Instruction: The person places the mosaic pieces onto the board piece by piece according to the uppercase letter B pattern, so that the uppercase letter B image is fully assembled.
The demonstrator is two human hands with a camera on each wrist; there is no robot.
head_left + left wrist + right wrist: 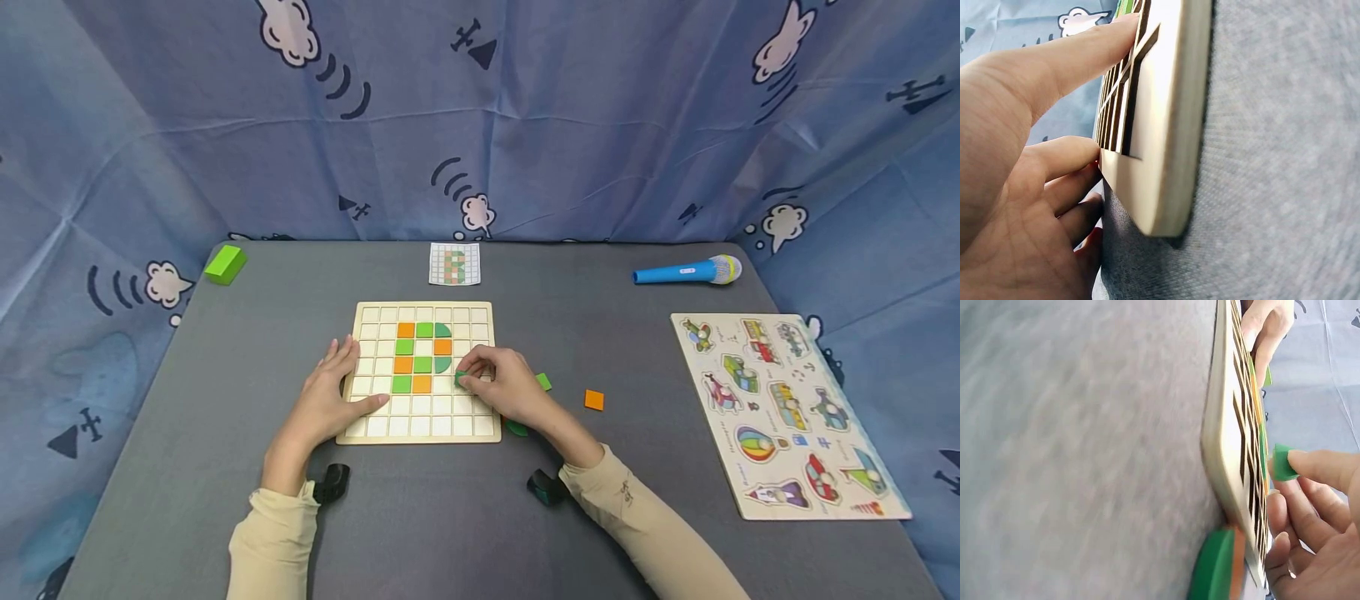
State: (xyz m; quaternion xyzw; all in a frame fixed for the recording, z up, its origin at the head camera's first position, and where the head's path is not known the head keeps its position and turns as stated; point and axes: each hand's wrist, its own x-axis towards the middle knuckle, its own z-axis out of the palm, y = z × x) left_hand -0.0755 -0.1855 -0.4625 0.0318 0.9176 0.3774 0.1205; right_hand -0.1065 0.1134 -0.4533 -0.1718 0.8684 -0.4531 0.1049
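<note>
One small dark green piece (459, 378) is pinched between fingertips of the right hand (504, 382), over the right side of the board (420, 427) and seemingly just clear of its grid. The other right fingers curl loosely beneath. The left hand (324, 404) steadies the board: its thumb, spread wide from the fingers, rests on the lower-left cells, and the fingers lie at the left edge.

That brace is worth keeping, since a nudge to the board could unsettle the set tiles (422, 365). A likely spot is the bare cell (441, 383) right of the lowest orange tile (422, 384); the card (454, 275) beyond the board looks like the pattern, though too small to check closely. Best to turn the piece to match before lowering it, line it up with the cell walls, then press it flat with one fingertip. Keep the wrist high: a green tile (543, 382) and a dark green spare (516, 427) lie near it on the tabletop (427, 525).
</note>
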